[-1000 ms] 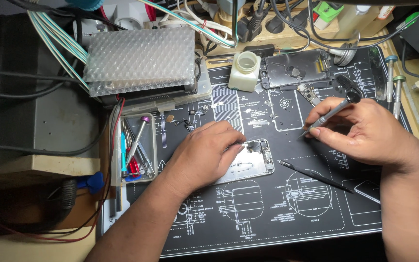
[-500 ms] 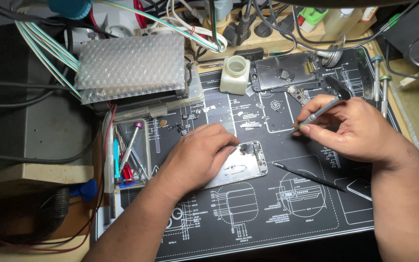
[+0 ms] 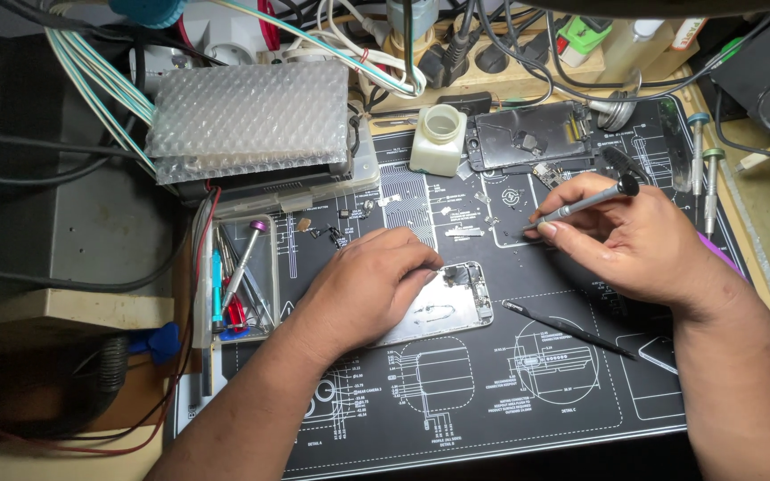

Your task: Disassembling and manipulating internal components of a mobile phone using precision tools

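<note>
My left hand (image 3: 367,285) rests palm-down on an opened silver phone body (image 3: 447,303) lying on the black repair mat (image 3: 456,401), fingers pressing its upper edge. My right hand (image 3: 634,236) holds a slim grey screwdriver (image 3: 585,200) with its tip pointing left and down at small parts on the mat, above and to the right of the phone body. A black phone screen panel (image 3: 532,135) lies at the back of the mat.
A white bottle (image 3: 438,138) stands beside the screen panel. A black spudger (image 3: 568,328) lies right of the phone. A clear tray of tools (image 3: 242,276) sits left. A bubble-wrapped box (image 3: 251,125), cables and two upright screwdrivers (image 3: 704,169) ring the mat.
The view has shifted slightly. My right hand with the screwdriver has moved a little left and down toward the mat. My left hand stays on the phone body.
</note>
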